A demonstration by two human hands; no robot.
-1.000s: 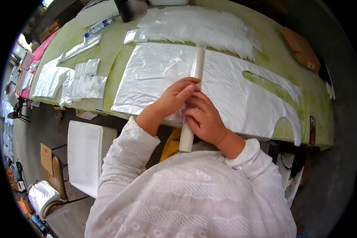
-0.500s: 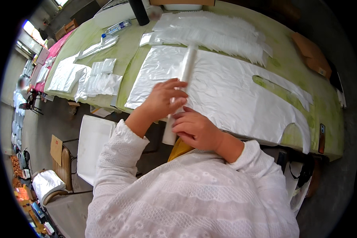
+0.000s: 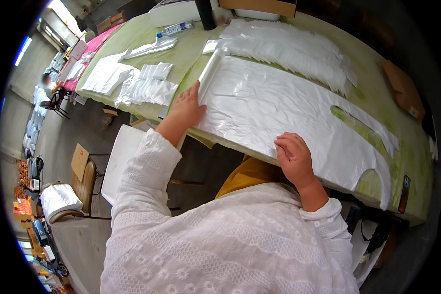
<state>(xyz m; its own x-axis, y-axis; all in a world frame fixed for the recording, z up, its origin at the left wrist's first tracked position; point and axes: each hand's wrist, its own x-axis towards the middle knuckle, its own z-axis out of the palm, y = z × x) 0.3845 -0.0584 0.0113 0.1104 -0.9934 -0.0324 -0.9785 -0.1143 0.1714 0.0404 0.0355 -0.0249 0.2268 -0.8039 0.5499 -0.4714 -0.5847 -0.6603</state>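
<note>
A large stack of white plastic carrier bags (image 3: 279, 108) lies flat on the green table (image 3: 411, 161). My left hand (image 3: 187, 107) rests on the stack's left edge, fingers against a white rolled tube of plastic (image 3: 209, 73) that lies along that edge. My right hand (image 3: 294, 158) presses down, palm flat, on the near edge of the stack. Neither hand grips anything. White lace sleeves cover both forearms.
More white bags (image 3: 299, 49) lie fanned out at the back, with smaller folded piles (image 3: 149, 88) to the left. A water bottle (image 3: 177, 28) and a dark cylinder (image 3: 205, 13) stand far back. A dark phone (image 3: 403, 193) sits at the right edge. A chair (image 3: 81, 181) stands below left.
Both hands held the rolled tube near the table's front. Now the roll lies at the stack's left edge; my left hand followed it left and my right hand dropped flat onto the bags.
</note>
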